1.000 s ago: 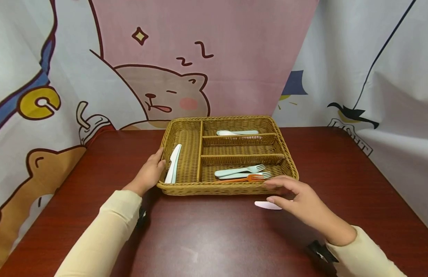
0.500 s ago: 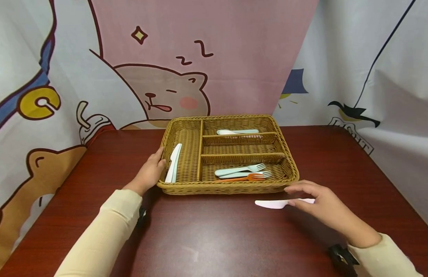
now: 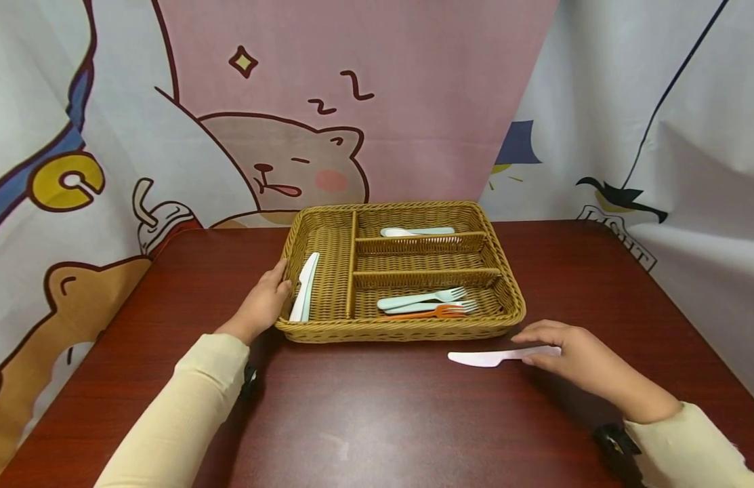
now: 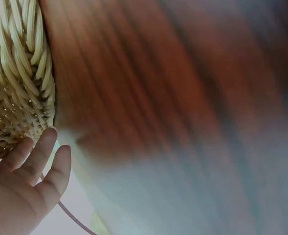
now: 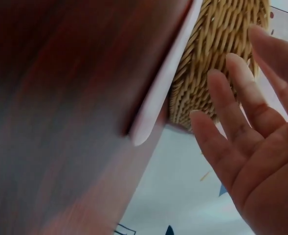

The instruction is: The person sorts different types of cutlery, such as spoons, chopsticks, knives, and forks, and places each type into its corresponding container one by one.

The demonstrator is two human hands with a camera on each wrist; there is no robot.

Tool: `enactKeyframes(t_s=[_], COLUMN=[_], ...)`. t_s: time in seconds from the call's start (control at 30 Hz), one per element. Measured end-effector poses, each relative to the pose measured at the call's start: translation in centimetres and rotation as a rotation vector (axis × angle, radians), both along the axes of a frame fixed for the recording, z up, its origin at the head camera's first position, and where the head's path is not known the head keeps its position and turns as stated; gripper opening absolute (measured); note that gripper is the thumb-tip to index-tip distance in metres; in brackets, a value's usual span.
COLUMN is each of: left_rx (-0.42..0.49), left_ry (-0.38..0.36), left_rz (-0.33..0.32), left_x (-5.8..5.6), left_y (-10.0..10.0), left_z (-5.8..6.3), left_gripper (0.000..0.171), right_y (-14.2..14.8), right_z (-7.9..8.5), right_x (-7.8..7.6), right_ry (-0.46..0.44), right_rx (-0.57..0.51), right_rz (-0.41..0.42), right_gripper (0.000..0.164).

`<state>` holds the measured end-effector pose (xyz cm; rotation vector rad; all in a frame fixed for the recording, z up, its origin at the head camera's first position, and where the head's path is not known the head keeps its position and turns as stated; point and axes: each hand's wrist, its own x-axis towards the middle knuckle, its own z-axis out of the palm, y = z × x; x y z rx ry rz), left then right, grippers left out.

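Observation:
A wicker basket (image 3: 389, 332) with divided compartments lies at the table's back middle. My left hand (image 3: 263, 301) rests against its left side; in the left wrist view the fingers (image 4: 41, 156) are spread at the wicker. A pale pink knife (image 3: 483, 358) lies on the table in front of the basket. Over that knife's handle end is my right hand (image 3: 587, 359), its fingers apart and relaxed. The right wrist view shows the knife (image 5: 163, 81) separate from those fingers (image 5: 224, 95).
In the basket are white and pale green knives (image 3: 305, 288) at left, a spoon (image 3: 401, 232) at the back right, and pale green forks (image 3: 419, 299) with an orange fork (image 3: 434, 312) at the front right. A printed curtain (image 3: 437, 102) hangs behind the dark red table (image 3: 364, 420).
My right hand has moved right and slightly down, from the basket's front right rim to the pink knife's handle end, uncovering more of the knife. My left hand stays on the basket.

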<state>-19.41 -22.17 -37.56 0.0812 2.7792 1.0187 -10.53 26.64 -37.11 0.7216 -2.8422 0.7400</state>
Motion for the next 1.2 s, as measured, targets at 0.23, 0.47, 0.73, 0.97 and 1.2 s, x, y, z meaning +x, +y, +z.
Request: enactKeyframes(t_s=[0.23,0.47,0.73,0.97,1.2], left_rx=[-0.002,-0.006,-0.01,-0.014,-0.02], left_ry=[0.005,0.004,0.008,0.023,0.027], left_rz=[-0.003,-0.009,-0.008,-0.013,-0.015], left_x=[0.0,0.0,0.0,0.1,0.0], left_y=[0.0,-0.1,0.0,0.0,0.0], left_z=[0.0,-0.1,-0.2,-0.1,-0.1], left_gripper=[0.059,0.059,0.059,0.058,0.058], right_y=[0.7,0.8,0.7,0.8,0.7], right_z=[0.0,-0.5,-0.5,-0.6,-0.8], right_x=[-1.0,-2.0,-3.1,-3.6,-3.6], right_ry=[-0.065,-0.145,-0.208,-0.259,-0.294], right_rx=[0.075,0.114,0.159,0.144,0.105], right_rz=[0.043,0.075,0.115,0.165,0.217], right_gripper=[0.024,0.021,0.02,0.017,0.018])
